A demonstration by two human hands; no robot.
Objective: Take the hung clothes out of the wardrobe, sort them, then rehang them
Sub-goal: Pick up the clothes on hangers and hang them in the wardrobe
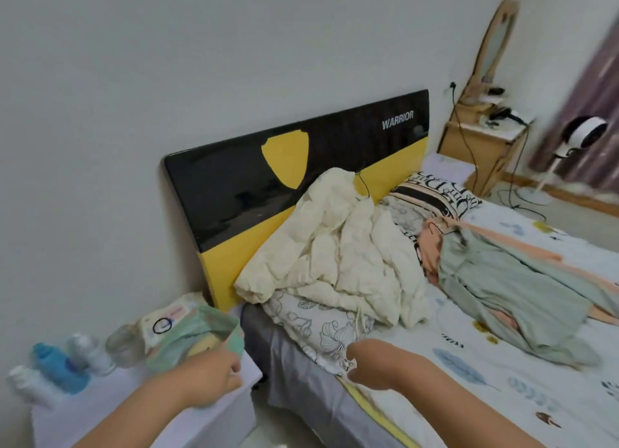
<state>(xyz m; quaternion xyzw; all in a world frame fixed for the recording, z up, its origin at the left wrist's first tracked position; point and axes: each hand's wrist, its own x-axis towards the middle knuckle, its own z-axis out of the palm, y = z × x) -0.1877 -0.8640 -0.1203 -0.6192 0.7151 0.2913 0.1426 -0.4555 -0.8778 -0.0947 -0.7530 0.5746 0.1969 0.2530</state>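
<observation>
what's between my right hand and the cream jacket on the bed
Only the floral pillow: the cream jacket lies on top of it, and the right hand hangs over the pillow's near edge. Nothing else blocks the reach up and forward.

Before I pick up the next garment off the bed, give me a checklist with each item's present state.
1. Left hand free: cannot tell; the fingers curl near the green packet on the bedside cabinet, and contact is blurred.
2. Right hand free: ok; it holds nothing visible, hovering over the floral pillow.
3. Cream padded jacket accessible: ok; it lies on top, nothing over it.
4. Its hanger present: ok; a dark hook shows at the collar.
5. Sage-green garment separate from the jacket: ok; it lies spread apart on the sheet.
6. Wardrobe ready: cannot tell; not in view.
</observation>
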